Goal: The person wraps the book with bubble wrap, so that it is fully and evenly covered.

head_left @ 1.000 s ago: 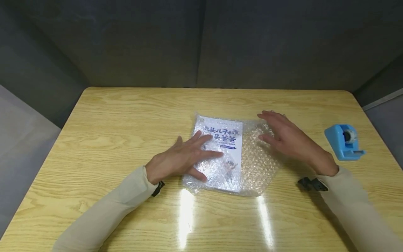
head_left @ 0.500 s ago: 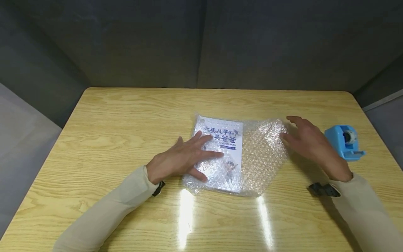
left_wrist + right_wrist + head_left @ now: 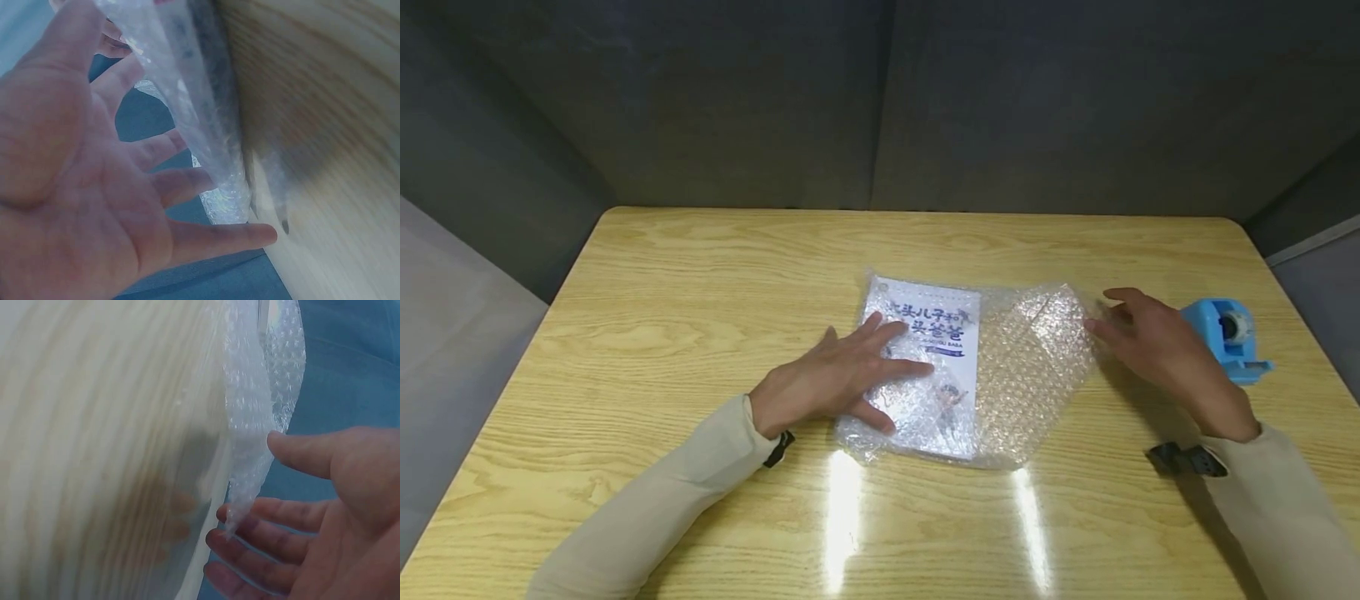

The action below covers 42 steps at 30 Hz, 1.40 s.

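A white book with blue lettering lies in the middle of the wooden table, inside a sheet of clear bubble wrap. My left hand lies flat on the wrapped book's left half, fingers spread. In the left wrist view the palm faces the bubble wrap. My right hand is at the wrap's right edge, fingers relaxed. In the right wrist view the bubble wrap edge touches the fingers, with the thumb held apart from it.
A blue tape dispenser stands on the table just right of my right hand. Dark grey partition walls close off the back and sides. Bare wood runs along the left, far and near sides of the table.
My right hand has moved right, from above the wrap to its right edge, and the wrap's loose flap now spreads further right. The left hand has stayed put.
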Available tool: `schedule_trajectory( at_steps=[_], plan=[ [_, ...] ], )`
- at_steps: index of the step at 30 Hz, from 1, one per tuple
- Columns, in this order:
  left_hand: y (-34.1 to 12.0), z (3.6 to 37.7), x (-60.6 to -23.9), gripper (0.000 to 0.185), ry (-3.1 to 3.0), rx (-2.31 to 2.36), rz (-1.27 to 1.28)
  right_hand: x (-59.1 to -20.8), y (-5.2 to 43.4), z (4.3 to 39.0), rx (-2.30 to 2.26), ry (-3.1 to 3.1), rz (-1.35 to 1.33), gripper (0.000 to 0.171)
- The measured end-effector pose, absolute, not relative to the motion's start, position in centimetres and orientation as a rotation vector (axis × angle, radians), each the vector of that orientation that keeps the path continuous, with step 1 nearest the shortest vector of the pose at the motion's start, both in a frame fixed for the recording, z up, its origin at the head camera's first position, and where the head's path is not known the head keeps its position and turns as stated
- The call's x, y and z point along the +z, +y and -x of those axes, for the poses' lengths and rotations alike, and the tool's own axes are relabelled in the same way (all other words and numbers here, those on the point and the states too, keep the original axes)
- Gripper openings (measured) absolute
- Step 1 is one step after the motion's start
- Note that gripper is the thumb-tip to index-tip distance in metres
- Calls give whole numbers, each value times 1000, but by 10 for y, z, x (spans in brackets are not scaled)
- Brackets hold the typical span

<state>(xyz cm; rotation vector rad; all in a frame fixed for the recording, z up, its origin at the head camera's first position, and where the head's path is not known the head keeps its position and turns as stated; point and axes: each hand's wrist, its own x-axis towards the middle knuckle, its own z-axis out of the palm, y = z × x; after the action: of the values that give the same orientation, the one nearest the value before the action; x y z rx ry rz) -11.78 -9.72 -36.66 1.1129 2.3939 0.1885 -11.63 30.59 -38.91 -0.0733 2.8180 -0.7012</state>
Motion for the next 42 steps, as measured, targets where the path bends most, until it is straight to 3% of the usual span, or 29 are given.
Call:
schedule_trajectory(
  at_steps=[25, 42],
  plan=[
    [-103, 115, -367, 84, 2439, 232, -1217, -383, 303, 105, -965, 2894, 19, 41],
    [-97, 117, -365, 85, 2413, 134, -1151, -368, 279, 97, -1291, 2790, 38, 42]
  ],
)
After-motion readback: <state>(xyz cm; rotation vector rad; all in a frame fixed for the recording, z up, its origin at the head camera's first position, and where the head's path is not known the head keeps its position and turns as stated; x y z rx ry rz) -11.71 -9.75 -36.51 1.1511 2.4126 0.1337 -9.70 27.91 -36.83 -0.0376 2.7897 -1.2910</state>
